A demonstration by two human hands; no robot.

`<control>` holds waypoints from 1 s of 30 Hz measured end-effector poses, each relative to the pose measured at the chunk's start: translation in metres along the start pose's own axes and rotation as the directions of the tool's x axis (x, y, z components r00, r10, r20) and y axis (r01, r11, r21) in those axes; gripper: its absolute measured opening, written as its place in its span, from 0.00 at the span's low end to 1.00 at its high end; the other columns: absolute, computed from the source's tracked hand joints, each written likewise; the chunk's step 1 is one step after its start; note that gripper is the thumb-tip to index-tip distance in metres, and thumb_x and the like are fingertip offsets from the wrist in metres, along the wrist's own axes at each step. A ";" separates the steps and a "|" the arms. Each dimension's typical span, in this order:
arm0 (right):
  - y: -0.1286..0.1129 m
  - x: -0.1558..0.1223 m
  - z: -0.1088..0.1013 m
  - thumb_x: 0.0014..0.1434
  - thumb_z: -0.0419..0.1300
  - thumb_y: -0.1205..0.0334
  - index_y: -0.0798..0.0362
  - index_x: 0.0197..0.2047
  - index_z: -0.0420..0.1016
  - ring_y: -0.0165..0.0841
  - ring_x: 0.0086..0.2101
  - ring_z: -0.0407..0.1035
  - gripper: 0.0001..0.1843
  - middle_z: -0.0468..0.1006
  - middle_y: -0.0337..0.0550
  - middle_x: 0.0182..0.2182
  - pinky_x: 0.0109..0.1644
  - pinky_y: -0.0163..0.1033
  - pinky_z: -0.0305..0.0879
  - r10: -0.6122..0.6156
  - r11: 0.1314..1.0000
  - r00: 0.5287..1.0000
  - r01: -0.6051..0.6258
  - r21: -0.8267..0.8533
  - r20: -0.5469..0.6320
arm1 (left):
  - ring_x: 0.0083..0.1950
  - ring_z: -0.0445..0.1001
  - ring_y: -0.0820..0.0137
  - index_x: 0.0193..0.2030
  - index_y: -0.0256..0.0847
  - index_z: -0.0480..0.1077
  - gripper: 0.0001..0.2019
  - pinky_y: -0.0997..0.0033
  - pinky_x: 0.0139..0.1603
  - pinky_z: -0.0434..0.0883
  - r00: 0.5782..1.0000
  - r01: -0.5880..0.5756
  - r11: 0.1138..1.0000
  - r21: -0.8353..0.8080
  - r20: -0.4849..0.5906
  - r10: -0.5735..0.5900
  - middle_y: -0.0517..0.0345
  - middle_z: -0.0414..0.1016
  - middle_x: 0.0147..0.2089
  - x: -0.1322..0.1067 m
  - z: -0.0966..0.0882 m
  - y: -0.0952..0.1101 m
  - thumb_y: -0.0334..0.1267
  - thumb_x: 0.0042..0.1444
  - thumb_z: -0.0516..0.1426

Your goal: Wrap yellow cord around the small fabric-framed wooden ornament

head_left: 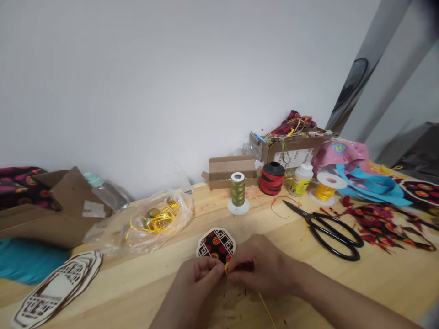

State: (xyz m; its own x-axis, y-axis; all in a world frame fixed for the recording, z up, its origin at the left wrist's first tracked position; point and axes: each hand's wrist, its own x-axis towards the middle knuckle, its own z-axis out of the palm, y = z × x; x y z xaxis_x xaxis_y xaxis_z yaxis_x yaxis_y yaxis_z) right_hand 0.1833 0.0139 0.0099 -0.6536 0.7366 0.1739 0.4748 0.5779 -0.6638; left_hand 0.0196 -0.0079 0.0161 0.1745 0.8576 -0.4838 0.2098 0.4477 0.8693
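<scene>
A scalloped ornament (215,243) with a pale lattice border and dark floral cloth lies on the wooden table before me. At its lower edge, a yellow cord (266,310) passes between my fingertips and trails down to the right. My left hand (202,276) pinches the cord from the left side. From the right, my right hand (259,265) pinches it too, its fingers close to the left thumb and covering part of the ornament's right edge. Exactly how the cord is looped is too small to make out.
Black-handled scissors (338,235) lie right of my hands, beside cloth scraps (384,224). Behind stand a green thread spool (238,192), red cord spool (271,178), glue bottle (302,179) and yellow spool (324,192). Left are a plastic bag (137,237) and lattice cutouts (58,290).
</scene>
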 end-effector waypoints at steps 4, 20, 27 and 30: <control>-0.001 0.001 -0.002 0.47 0.56 0.66 0.55 0.27 0.73 0.24 0.19 0.62 0.05 0.72 0.36 0.18 0.22 0.26 0.55 0.079 0.989 0.996 -0.073 0.132 -0.036 | 0.22 0.65 0.75 0.24 0.34 0.71 0.12 0.79 0.23 0.59 0.999 -0.042 0.998 -0.049 0.028 0.044 0.62 0.72 0.20 0.003 -0.005 -0.002 0.43 0.40 0.58; -0.003 0.003 0.002 0.48 0.53 0.69 0.59 0.26 0.69 0.22 0.18 0.58 0.04 0.67 0.35 0.17 0.20 0.25 0.53 0.191 0.883 0.981 -0.157 0.443 -0.034 | 0.20 0.66 0.77 0.22 0.35 0.73 0.09 0.82 0.21 0.58 0.994 -0.091 0.993 -0.069 -0.058 0.087 0.63 0.74 0.19 0.002 -0.003 0.002 0.40 0.38 0.60; -0.003 0.004 -0.001 0.49 0.53 0.70 0.58 0.26 0.69 0.23 0.20 0.61 0.05 0.70 0.37 0.19 0.23 0.26 0.57 0.182 0.896 0.978 -0.123 0.426 -0.100 | 0.23 0.68 0.74 0.24 0.36 0.74 0.11 0.80 0.22 0.60 0.996 -0.089 0.994 -0.067 -0.015 0.088 0.60 0.76 0.22 0.003 -0.004 0.002 0.43 0.40 0.59; -0.004 0.004 -0.001 0.49 0.53 0.69 0.57 0.26 0.69 0.24 0.20 0.62 0.05 0.70 0.37 0.19 0.23 0.27 0.57 0.187 0.914 0.971 -0.116 0.388 -0.151 | 0.25 0.69 0.73 0.25 0.37 0.75 0.10 0.79 0.24 0.61 0.991 -0.134 0.991 -0.022 -0.024 0.133 0.59 0.77 0.23 0.003 -0.004 0.002 0.42 0.40 0.59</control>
State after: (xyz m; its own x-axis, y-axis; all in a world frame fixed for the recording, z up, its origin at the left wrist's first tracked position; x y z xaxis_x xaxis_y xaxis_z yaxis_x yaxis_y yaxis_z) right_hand 0.1800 0.0148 0.0141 -0.4567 0.8762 0.1541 0.2815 0.3066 -0.9093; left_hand 0.0164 -0.0030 0.0170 0.1781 0.9153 -0.3612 0.1629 0.3346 0.9282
